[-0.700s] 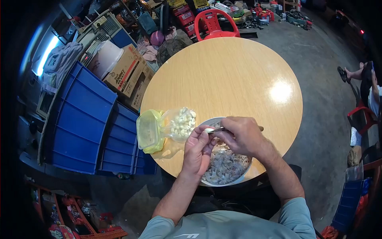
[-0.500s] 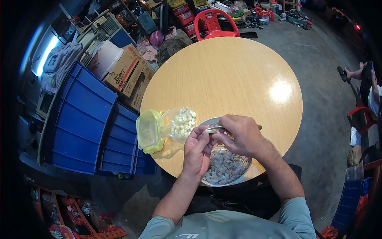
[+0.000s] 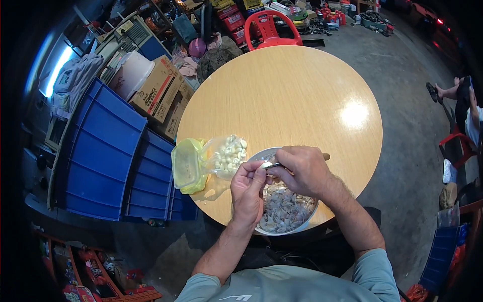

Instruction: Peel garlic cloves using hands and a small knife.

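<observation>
Over a round pale bowl, my left hand pinches a whitish peeled garlic clove between thumb and fingers. My right hand is closed around a small knife; its brownish handle end pokes out past the fist, and its dark blade lies against the clove. Greyish, papery-looking skins fill the near part of the bowl, with browner bits beyond, partly hidden by my hands. Left of the bowl, a clear plastic bag holds many pale cloves. Beside it stands a translucent container in a yellow bag.
The round wooden table is in front of me, with a red plastic chair at its far side. Blue panels and cardboard boxes crowd the left. A seated person is at the far right.
The clove has turned in my left fingers and shows a rounder face. The knife blade has tilted a little across it. Both hands stay over the bowl.
</observation>
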Motion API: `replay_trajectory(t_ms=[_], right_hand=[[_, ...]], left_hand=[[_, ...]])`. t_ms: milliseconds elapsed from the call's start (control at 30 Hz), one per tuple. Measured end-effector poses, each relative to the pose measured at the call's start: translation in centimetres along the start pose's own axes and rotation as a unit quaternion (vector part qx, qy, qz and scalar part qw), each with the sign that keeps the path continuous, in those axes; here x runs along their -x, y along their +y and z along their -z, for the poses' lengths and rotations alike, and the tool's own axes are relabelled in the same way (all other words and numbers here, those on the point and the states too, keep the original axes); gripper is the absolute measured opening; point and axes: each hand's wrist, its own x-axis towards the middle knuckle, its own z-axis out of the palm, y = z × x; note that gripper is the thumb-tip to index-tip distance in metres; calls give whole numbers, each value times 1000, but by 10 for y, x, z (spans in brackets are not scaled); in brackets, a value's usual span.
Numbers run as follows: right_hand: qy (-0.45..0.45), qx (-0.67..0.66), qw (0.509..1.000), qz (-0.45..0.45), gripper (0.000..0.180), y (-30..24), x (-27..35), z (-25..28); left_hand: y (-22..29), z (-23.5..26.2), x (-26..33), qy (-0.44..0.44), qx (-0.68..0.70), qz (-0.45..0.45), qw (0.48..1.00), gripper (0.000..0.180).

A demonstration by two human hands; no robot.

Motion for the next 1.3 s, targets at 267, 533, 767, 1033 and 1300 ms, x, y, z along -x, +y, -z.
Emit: replay_trajectory(t_ms=[267,533,767,1033,1300], right_hand=[[-14,-11,1000,-21,27,2,0,3],[-11,-28,1000,-10,27,1,0,1],[-3,-10,1000,-1,25,-1,1,-1],[13,-19,1000,0,25,0,1,-1],[0,-5,1000,1,25,-2,0,1]], left_hand=[[4,-1,1,-1,-4,-15,1000,10],[1,1,1,-1,1,-9,1000,11],[0,-1,3,-10,11,-9,1000,10],[0,-2,3,-19,25,-11,999,9],[1,-3,4,-8,26,-1,1000,10]])
